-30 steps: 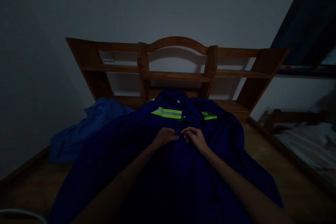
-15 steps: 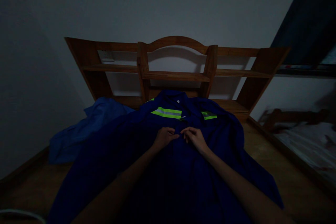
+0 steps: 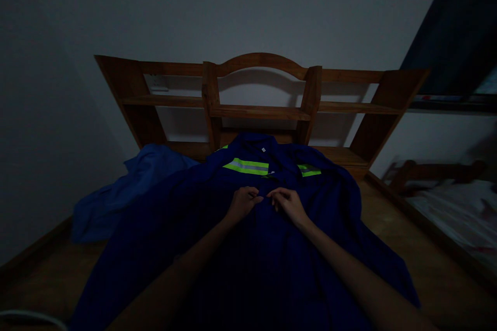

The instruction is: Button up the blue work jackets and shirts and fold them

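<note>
A dark blue work jacket [image 3: 334, 201] with yellow-green and silver reflective strips [image 3: 248, 166] lies spread out, its collar away from me. A small white label [image 3: 263, 150] shows inside the collar. Below the chest strip, my left hand [image 3: 244, 202] pinches the cloth at the front opening, thumb against fingers. Just right of it, my right hand [image 3: 286, 204] grips the same front edge with its fingertips. The two hands almost touch. Whether a button sits between the fingers is too dark to make out.
Behind the jacket stands a wooden shelf unit [image 3: 262, 113] against a pale wall [image 3: 248, 5]. A lighter blue piece of cloth [image 3: 112, 196] lies at left. On the right are a low wooden frame [image 3: 442, 170] with pale sheeting [image 3: 458, 212] and a dark curtain [image 3: 454, 36].
My left thumb has drawn back slightly to the left and up. My right hand and the jacket look almost the same.
</note>
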{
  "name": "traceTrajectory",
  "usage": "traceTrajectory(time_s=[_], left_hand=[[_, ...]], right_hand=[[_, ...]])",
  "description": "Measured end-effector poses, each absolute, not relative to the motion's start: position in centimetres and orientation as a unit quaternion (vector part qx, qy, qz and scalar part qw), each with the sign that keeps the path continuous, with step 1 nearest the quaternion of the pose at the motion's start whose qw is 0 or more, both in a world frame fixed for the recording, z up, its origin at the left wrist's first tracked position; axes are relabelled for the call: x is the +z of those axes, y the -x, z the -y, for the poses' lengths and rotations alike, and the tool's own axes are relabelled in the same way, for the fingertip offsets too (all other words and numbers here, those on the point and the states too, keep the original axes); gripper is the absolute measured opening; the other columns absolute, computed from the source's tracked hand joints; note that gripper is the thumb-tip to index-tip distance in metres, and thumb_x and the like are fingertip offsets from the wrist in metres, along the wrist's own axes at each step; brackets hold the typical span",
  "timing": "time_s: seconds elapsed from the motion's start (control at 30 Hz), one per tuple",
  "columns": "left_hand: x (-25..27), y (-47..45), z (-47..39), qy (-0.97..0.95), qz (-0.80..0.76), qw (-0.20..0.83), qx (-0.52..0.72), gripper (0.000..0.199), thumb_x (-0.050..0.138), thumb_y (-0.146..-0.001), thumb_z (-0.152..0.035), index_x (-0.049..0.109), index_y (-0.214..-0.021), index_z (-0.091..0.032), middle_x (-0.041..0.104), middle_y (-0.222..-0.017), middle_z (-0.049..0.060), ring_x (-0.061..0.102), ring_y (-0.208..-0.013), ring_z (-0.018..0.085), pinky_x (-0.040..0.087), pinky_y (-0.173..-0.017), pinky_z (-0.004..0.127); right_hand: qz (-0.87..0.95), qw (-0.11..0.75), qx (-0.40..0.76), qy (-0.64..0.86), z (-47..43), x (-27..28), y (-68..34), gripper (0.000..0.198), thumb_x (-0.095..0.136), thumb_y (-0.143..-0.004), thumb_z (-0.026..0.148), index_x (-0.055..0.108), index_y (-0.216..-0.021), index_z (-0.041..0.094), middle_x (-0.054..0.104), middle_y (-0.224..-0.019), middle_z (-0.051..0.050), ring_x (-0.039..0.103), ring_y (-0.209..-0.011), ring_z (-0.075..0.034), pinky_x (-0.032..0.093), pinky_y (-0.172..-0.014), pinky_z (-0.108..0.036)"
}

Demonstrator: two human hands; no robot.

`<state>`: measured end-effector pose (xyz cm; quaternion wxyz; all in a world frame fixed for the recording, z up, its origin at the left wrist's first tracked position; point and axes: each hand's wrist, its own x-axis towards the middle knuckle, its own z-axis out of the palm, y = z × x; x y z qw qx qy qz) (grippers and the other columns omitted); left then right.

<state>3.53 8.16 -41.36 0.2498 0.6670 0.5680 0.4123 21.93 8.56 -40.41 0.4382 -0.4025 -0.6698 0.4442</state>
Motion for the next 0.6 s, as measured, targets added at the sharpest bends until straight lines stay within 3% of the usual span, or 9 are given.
traceTrajectory(time_s=[0.5, 0.6], left_hand=[[-40.57, -3.83, -7.81, -0.665, -0.564, 0.218, 0.438, 0.018, 0.065, -0.071, -0.032, 0.066, -0.078, -0.015, 0.066, -0.079, 0.003, 0.062, -0.068, 0.015, 0.045, -0.062, 0.023], [-40.47, -4.0, -7.68, -0.663, -0.539, 0.232, 0.464, 0.021, 0.061, -0.075, -0.036, 0.064, -0.082, -0.016, 0.066, -0.077, 0.002, 0.062, -0.068, 0.014, 0.044, -0.06, 0.021]], right_hand=[[0.688, 0.432, 0.429, 0.396, -8.57, -40.59, -21.87, 0.022, 0.043, -0.08, 0.024, 0.064, -0.083, 0.016, 0.057, -0.06, 0.001, 0.049, -0.045, -0.008, 0.035, -0.044, -0.019], [0.708, 0.397, 0.449, 0.373, -8.39, -40.11, -22.13, 0.017, 0.047, -0.081, 0.026, 0.06, -0.085, 0.016, 0.057, -0.061, 0.002, 0.05, -0.045, -0.007, 0.037, -0.045, -0.018]])
